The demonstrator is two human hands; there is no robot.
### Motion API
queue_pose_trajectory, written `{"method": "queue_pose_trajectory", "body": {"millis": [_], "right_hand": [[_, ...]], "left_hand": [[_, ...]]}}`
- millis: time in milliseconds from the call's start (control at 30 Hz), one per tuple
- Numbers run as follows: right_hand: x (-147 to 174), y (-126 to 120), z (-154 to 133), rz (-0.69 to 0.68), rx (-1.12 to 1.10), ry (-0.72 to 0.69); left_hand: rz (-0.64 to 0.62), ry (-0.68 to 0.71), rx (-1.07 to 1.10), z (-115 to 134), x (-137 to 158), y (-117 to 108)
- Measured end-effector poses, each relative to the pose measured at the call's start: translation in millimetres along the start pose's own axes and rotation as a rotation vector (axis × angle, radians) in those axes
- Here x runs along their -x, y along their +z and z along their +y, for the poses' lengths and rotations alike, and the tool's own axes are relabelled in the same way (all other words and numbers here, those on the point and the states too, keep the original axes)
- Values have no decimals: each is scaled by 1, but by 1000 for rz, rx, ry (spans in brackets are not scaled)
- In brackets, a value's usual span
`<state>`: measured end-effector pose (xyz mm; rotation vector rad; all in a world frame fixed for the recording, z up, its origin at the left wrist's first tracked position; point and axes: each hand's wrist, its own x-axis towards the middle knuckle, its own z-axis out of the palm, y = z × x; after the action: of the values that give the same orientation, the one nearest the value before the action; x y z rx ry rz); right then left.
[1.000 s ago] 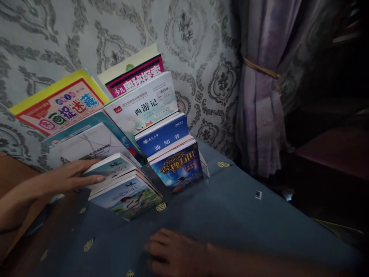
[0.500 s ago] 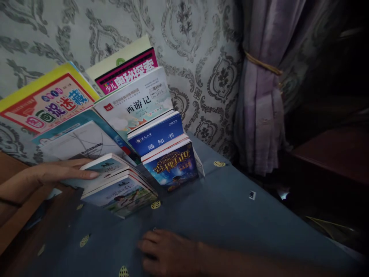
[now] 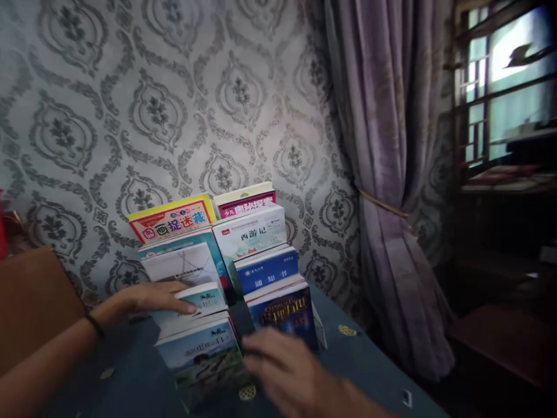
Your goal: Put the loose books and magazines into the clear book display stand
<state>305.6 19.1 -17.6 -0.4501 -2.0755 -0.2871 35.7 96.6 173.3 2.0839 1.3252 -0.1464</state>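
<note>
Books stand in two leaning rows on the table. My left hand is at the left row, its thumb across the front of a small pale-teal book and its other fingers behind the cover's top left edge. In front of it leans a book with a green landscape cover. My right hand, blurred by motion, is just before the right row, fingers somewhat apart with nothing seen in them. It partly covers a dark blue book with gold lettering. Whether it touches a book I cannot tell.
Behind these are a blue booklet, a white book, a magenta-banded book, a yellow-edged book and a white-grey book. A brown box stands left. Patterned wall and a tied purple curtain rise beyond the blue-grey tablecloth.
The view has tilted up, showing more wall and a window at right. My right hand has come from the tablecloth up to the front of the books. My left hand keeps its place at the pale-teal book.
</note>
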Motion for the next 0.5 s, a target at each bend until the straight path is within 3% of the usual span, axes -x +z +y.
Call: {"method": "queue_pose_trajectory", "body": {"millis": [33,100,200,333,500], "right_hand": [[-23,-27,10,109,48,-34],[-70,-73,32,198,162,9],[-130,-113,73,169,350,144],[-170,-123,118,-30,521,251],[-189,-120,138,-126,675,234]], "left_hand": [[-4,33,-3,0,0,1],[-6,106,2,-1,1,3],[11,207,15,-7,4,5],[59,240,-20,-14,10,6],[43,249,-7,-13,16,2]]}}
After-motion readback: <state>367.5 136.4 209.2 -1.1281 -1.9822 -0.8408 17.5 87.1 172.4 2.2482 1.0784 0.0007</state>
